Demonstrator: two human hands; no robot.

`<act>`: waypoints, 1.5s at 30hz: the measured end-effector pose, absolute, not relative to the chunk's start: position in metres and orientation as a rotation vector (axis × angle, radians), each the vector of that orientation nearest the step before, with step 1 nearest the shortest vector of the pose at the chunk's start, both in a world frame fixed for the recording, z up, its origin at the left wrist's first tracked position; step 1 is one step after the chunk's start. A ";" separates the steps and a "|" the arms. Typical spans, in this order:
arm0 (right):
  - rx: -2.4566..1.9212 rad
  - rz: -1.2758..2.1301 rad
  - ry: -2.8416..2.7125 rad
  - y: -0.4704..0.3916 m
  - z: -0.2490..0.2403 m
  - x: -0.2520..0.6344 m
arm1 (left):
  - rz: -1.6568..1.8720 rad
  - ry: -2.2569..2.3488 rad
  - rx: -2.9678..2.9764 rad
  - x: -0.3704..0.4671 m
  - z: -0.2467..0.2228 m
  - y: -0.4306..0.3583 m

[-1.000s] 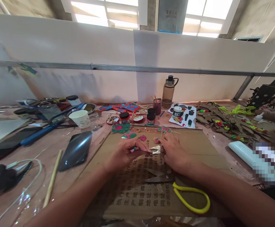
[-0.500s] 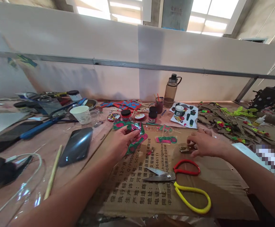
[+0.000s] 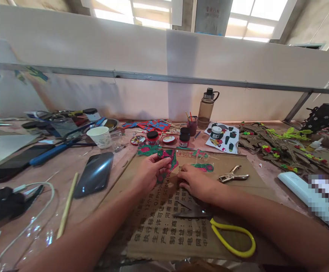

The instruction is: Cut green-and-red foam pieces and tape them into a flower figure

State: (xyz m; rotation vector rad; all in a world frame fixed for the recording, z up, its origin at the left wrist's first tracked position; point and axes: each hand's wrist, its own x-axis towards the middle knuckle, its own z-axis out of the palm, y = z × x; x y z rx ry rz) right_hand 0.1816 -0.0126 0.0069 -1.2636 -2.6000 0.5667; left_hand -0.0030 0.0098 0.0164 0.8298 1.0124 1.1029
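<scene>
- Your left hand (image 3: pixel 150 170) has its fingers clamped on a green-and-pink painted piece (image 3: pixel 169 153), held just above the middle of the cardboard sheet (image 3: pixel 149 247)
- Your right hand (image 3: pixel 195 182) is palm down, close to the right of the held piece, its fingers curled; you cannot tell from here whether they pinch anything
- Far of your hands, the brush cup (image 3: pixel 192 129) has thin handles sticking out of it
- Beside it the brown bottle (image 3: pixel 206 110) stands upright, capped, with liquid in its lower part
- Two dark-lidded paint jars (image 3: pixel 153 138) stand near the cardboard's far edge, with round paint lids (image 3: pixel 169 139) close by, paint on them
- A small white jar (image 3: pixel 216 132) rests on a daubed paper sheet (image 3: pixel 230 142) to the right
- On the left, the paper cup (image 3: pixel 98 136) stands upright, its contents hidden, next to a clear bag (image 3: pixel 116 141) with small bits inside
- On your cardboard lie silver pliers (image 3: pixel 234 174) to the right and yellow-looped scissors (image 3: pixel 194 214) at the near side, partly under your right forearm
- The pinkish tabletop (image 3: pixel 51 202) also carries a dark phone (image 3: pixel 94 175)
- Beyond, a white panel (image 3: pixel 138 100) with a metal rail (image 3: pixel 150 77) stands below bright windows (image 3: pixel 150 11)
</scene>
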 end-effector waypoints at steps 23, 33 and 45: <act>-1.061 1.665 -1.309 0.005 0.010 0.196 | 1.087 1.042 0.936 0.000 0.007 0.011; -1.062 1.352 -1.622 -0.001 0.008 0.194 | 1.080 1.073 1.146 0.002 0.000 0.008; -0.856 0.290 -2.298 -0.004 0.009 0.201 | 1.079 1.100 1.308 0.012 0.028 -0.012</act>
